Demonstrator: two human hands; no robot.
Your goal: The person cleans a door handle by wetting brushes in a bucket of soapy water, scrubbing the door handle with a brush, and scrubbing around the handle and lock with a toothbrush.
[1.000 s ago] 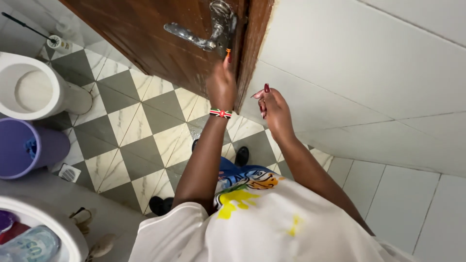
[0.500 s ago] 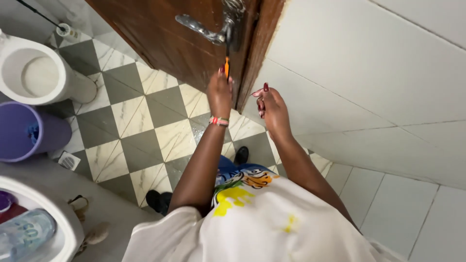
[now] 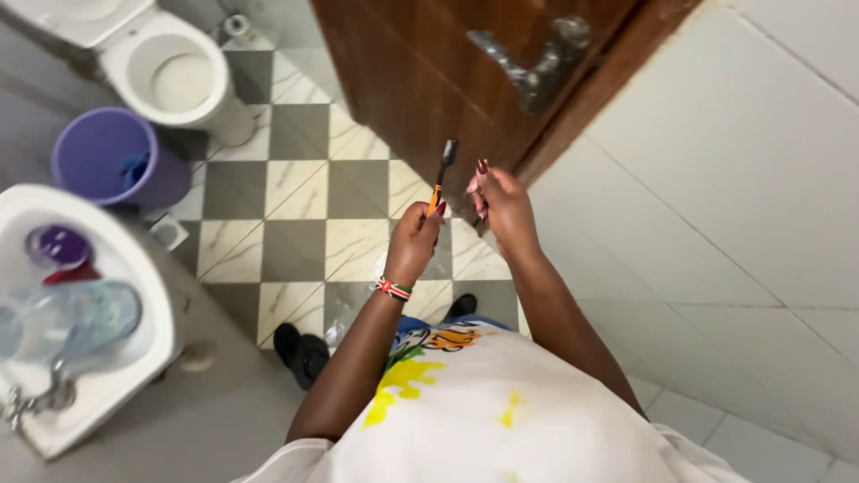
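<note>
The left hand (image 3: 416, 240) holds a toothbrush (image 3: 440, 179) upright by its orange handle, fingers closed round the lower end, the dark head pointing up toward the door (image 3: 429, 80). The right hand (image 3: 503, 201) hovers just beside it, fingers loosely bent and pinched near the tips; whether it holds anything small I cannot tell. Both hands are raised in front of the body, above the checkered floor (image 3: 295, 224), with the door handle (image 3: 528, 67) above them and the white tiled wall (image 3: 716, 179) to the right. The grip on the toothbrush looks narrow and low on the handle, so the brush could tip or slip out and fall to the floor, which would foul the bristles. The head is near the door, and a small lift could knock it against the wood or the handle. The right hand is close enough to bump the brush if it closes in carelessly. To the left, well apart, stand a toilet (image 3: 174, 80), a purple bucket (image 3: 107, 156) and a sink (image 3: 134, 295) that holds a few things; a brush flung sideways could land in one of them, though that seems less likely.
</note>
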